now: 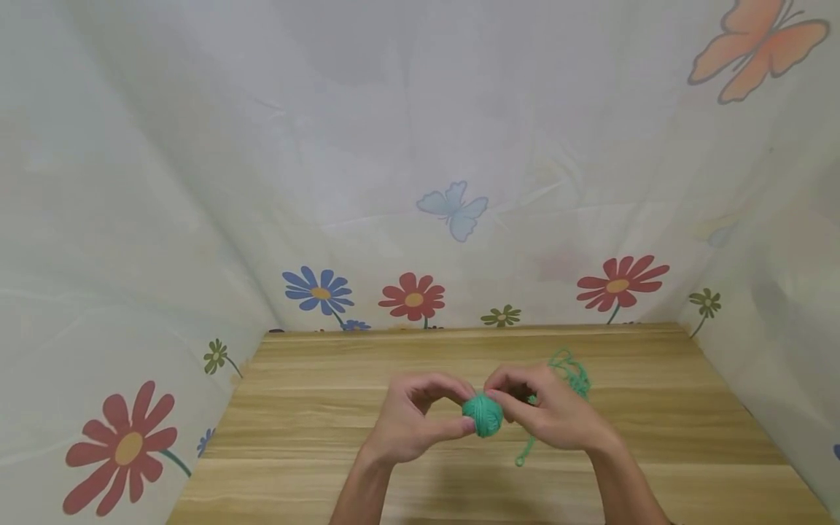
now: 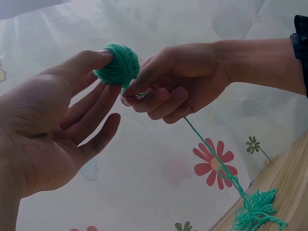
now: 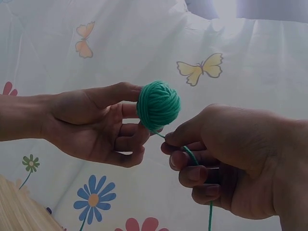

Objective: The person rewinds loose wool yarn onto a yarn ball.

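Gripping the round, wound ball of green yarn (image 1: pixel 484 417) between thumb and fingers of the left hand (image 1: pixel 403 423) here, with the pale wood-grain tabletop (image 1: pixel 315 408) below the ball. Pinching the thin green yarn strand (image 3: pixel 191 155) in the right hand (image 1: pixel 554 412), just beside the ball! And over to the loose green yarn tangle (image 2: pixel 255 210), lying low to the right of the ball.

No readable text anywhere
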Available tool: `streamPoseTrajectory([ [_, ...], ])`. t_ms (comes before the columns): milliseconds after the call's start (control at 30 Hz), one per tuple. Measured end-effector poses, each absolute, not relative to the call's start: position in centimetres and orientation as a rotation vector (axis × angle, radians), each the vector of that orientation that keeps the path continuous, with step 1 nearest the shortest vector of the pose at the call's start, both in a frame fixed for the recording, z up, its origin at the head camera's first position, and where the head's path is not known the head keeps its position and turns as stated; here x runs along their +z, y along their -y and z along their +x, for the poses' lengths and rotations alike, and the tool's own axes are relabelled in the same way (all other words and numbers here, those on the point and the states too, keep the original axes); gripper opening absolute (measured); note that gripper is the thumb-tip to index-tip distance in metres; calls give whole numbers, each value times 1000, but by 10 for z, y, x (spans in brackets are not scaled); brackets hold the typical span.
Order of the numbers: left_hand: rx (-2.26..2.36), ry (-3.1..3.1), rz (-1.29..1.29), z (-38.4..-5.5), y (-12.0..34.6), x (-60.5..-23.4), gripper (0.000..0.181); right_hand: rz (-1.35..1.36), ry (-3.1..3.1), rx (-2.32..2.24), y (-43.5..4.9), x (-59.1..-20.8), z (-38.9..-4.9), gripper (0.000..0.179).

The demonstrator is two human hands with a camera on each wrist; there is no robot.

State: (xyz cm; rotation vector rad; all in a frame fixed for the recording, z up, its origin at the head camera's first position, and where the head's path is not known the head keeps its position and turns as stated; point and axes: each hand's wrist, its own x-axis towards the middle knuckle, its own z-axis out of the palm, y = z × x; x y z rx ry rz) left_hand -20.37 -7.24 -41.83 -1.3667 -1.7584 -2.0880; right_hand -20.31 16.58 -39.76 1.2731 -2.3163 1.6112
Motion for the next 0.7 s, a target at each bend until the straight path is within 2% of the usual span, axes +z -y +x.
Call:
streamPoseTrajectory([
  [267, -1889, 1976, -1346, -206, 70, -424, 20, 1201, 2176, 1661, -167, -398, -201, 23],
  [500, -1775, 2170, -1043, -206, 69, -424, 20, 1322, 1932, 1739, -167, -398, -202, 27],
  [700, -1782, 2106, -857, -207, 69, -422, 21, 1485, 1943, 1652, -165, -393, -203, 34],
])
